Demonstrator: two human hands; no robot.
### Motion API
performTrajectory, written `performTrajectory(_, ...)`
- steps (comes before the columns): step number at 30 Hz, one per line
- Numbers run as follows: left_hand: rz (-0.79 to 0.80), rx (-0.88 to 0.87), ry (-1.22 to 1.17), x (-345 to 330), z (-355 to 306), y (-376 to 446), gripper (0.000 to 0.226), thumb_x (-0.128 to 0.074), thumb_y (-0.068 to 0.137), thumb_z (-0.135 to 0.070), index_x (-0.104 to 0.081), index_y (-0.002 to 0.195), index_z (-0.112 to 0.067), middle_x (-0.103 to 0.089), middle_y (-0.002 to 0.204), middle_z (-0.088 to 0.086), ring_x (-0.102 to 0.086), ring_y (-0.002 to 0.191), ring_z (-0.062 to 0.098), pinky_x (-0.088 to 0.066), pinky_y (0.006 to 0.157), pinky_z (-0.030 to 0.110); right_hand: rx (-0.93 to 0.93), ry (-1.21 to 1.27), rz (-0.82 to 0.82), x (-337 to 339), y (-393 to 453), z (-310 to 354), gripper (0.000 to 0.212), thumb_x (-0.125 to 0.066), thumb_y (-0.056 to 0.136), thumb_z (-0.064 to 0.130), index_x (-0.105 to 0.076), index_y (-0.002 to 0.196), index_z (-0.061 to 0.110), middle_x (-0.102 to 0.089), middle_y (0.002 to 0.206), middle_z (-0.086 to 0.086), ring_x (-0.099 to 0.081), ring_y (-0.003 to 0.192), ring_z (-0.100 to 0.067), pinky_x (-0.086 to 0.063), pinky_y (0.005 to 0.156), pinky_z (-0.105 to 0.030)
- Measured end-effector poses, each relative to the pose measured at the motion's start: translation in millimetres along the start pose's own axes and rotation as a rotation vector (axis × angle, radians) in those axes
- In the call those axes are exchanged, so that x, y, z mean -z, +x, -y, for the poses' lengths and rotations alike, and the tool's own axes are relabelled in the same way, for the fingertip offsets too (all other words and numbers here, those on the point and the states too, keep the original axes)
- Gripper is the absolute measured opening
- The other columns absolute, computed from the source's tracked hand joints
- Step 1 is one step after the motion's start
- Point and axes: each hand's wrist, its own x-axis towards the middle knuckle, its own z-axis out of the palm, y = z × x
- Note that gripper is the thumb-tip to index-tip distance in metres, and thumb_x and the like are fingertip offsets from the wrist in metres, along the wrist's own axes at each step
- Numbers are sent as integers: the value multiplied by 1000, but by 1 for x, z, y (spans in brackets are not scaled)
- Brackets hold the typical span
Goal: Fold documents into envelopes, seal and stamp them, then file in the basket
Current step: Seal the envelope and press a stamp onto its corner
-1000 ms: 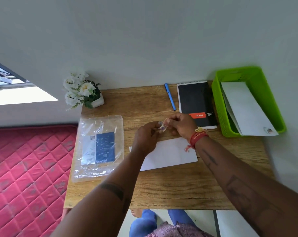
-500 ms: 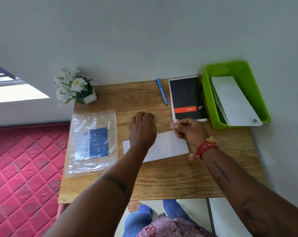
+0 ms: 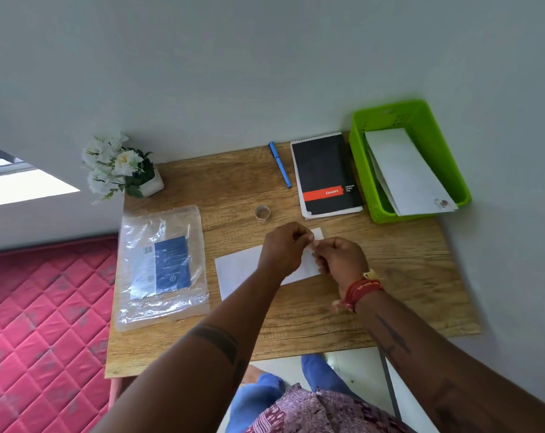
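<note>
Item one: envelope (image 3: pixel 240 270), white, plain, lying flat on the wooden desk (image 3: pixel 296 314) near its middle, long side running left to right and slightly skewed, the right end farther from me than the left. No stamp or marking shows on the part I can see; my hands cover its right half.

Item two: my left hand (image 3: pixel 283 248) and my right hand (image 3: pixel 339 260), brought together above the envelope's far right corner. The fingertips of both meet and pinch a small pale scrap between them; it is too small for me to say what it is. A red thread band (image 3: pixel 358 292) sits on my right wrist.

Item three: small roll of clear tape (image 3: pixel 262 212), just beyond my hands on the desk, apart from the envelope.

Item four: green basket (image 3: pixel 361 170), far right corner of the desk, holding a white envelope (image 3: pixel 405 173) that leans across it, a small stamp-like mark at its near right corner.

Item five: black spiral notepad (image 3: pixel 325 176) with a red band, just left of the basket; blue pen (image 3: pixel 280 164) to its left.

Item six: clear plastic pouch (image 3: pixel 161 267) with a blue and white insert, left side of the desk.

Item seven: white flowers in a small pot (image 3: pixel 121 167), far left corner.

Item eight: pink quilted mattress (image 3: pixel 40 323), left of the desk.
</note>
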Motion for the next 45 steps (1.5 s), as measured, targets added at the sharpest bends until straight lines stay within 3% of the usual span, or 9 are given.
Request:
performTrajectory(4, 41, -77, 96, 0, -3, 6, 9, -71, 97, -23, -77, 104, -25, -73, 102, -13, -64, 93, 3, -46, 79, 18, 41, -243, -23, 5, 4, 0, 22, -76, 87, 40, -74, 76, 21, -74, 72, 6, -67, 61, -12, -46, 46, -20)
performTrajectory(7, 51, -115, 131, -1, -8, 14, 18, -68, 99, -16, -74, 114, -25, -74, 114, -10, -65, 102, 4, -46, 83, 13, 51, -274, -44, 6, 11, 2, 25, -76, 86, 44, -72, 75, 23, -74, 76, 3, -69, 69, -19, -55, 63, -30)
performTrajectory(11, 56, -115, 141, -2, -11, 24, 20, -67, 99, -10, -72, 115, -21, -74, 115, -5, -68, 105, 11, -55, 92, 26, 45, -334, -49, 7, 18, 6, 23, -74, 89, 40, -72, 75, 22, -74, 77, 1, -71, 69, -25, -58, 69, -34)
performTrajectory(17, 67, -50, 81, -1, -8, 33, 27, -58, 101, 0, -74, 118, -13, -73, 117, 4, -70, 105, 22, -59, 96, 43, 10, -378, -45, 11, 20, 7, 24, -72, 91, 35, -72, 71, 22, -73, 70, 5, -66, 49, -12, -40, 46, -16)
performTrajectory(26, 177, -168, 89, 7, -5, 25, 13, -77, 92, -30, -78, 105, -26, -72, 100, -16, -65, 95, 3, -53, 84, 24, 49, -341, 63, 20, 21, 8, 22, -71, 92, 38, -74, 81, 19, -75, 78, 3, -66, 47, -8, -49, 56, -23)
performTrajectory(29, 198, -146, 125, 8, -1, 23, 4, -77, 92, -28, -78, 96, -26, -73, 95, -12, -66, 90, 6, -55, 80, 29, 82, -365, 84, 23, 20, 9, 18, -73, 91, 38, -74, 84, 21, -75, 81, 4, -68, 50, -10, -48, 53, -22)
performTrajectory(35, 86, 77, -270, -4, 3, 8, 6, -72, 97, -22, -74, 96, -17, -78, 82, -5, -73, 70, 7, -52, 60, 16, 173, -259, 31, 19, 18, 13, 13, -75, 90, 30, -71, 86, 18, -75, 79, 0, -70, 61, -6, -52, 52, -23)
performTrajectory(39, 80, 135, -352, -10, 0, -1, 20, -71, 98, -32, -71, 101, -13, -79, 85, -3, -73, 68, 12, -55, 59, 21, 248, -228, 3, 16, 20, 16, 11, -77, 85, 28, -72, 88, 18, -74, 82, 2, -72, 76, -14, -58, 67, -30)
performTrajectory(45, 132, 117, -170, -13, 5, -2, 23, -68, 99, -37, -75, 90, -17, -78, 82, -2, -72, 63, 8, -56, 65, 28, 308, -285, 41, 17, 30, 19, 8, -74, 89, 20, -73, 88, 28, -75, 77, 11, -70, 71, -2, -53, 63, -23)
